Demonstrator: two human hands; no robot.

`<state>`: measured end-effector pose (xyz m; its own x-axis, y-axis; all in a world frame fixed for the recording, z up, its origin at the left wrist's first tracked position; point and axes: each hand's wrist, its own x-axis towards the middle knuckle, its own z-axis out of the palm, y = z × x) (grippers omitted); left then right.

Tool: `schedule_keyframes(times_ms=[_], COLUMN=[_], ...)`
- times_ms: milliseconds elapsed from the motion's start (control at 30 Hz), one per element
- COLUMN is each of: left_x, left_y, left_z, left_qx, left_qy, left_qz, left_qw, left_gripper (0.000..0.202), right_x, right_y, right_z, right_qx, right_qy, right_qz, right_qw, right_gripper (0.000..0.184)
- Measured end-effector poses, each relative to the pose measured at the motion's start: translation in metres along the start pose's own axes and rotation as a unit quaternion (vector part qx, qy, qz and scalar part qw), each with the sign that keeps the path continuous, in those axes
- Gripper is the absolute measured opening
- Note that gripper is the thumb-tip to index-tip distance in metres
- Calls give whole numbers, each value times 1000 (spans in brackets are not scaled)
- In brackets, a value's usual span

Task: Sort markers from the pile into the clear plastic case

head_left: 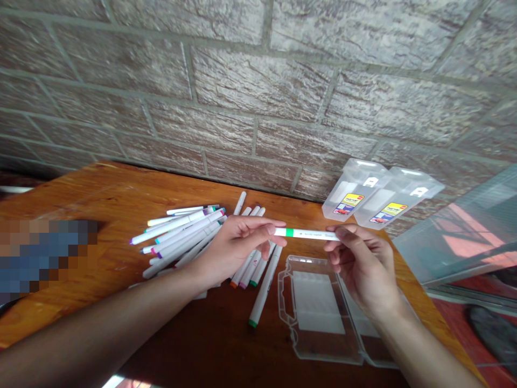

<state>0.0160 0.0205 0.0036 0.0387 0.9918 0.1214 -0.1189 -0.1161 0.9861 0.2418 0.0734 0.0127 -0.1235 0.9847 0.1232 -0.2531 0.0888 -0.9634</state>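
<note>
1. The white marker [309, 234] with a green band is held up between both hands, roughly level above the desk [113, 188], left of the two upright clear cases [350, 194] and over the far edge of the open clear case [325, 357].
2. It should handle as light and stiff, a straight plastic barrel unlikely to bend or break; the smooth surface may roll or slip under a loose pinch.
3. Its ends look the best places to take hold, leaving the green band and the small print on the barrel uncovered, as they are here.
4. The left grip [238, 240] is closed lightly, thumb and fingertips pinching the marker's left end near the band; the other fingers lie loosely curled.
5. The right grip [365, 261] is also closed, thumb over bent fingers, pinching the right end, whose tip it hides.
6. Left of the open case lie more markers: a heaped pile [183, 229] and a looser group [258, 269], partly behind the left grip.
</note>
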Motion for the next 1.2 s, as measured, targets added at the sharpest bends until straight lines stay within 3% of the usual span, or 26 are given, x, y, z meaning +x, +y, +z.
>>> schedule_keyframes(times_ms=[433,900,1200], left_x=[1,3,-2], left_y=[-1,-3,-1], left_z=[0,0,5], left_qx=[17,38,27], left_qy=[-1,27,-3], left_qz=[20,23,10], left_qw=[1000,999,1000], left_gripper=[28,24,20], right_x=[-1,-2,-9], right_y=[1,7,5], right_z=[-1,-7,1], right_qx=[-12,-63,-229], right_qy=[-14,-74,-123], right_qz=[-7,-47,-127], right_qw=[1000,994,957], right_gripper=[19,17,14])
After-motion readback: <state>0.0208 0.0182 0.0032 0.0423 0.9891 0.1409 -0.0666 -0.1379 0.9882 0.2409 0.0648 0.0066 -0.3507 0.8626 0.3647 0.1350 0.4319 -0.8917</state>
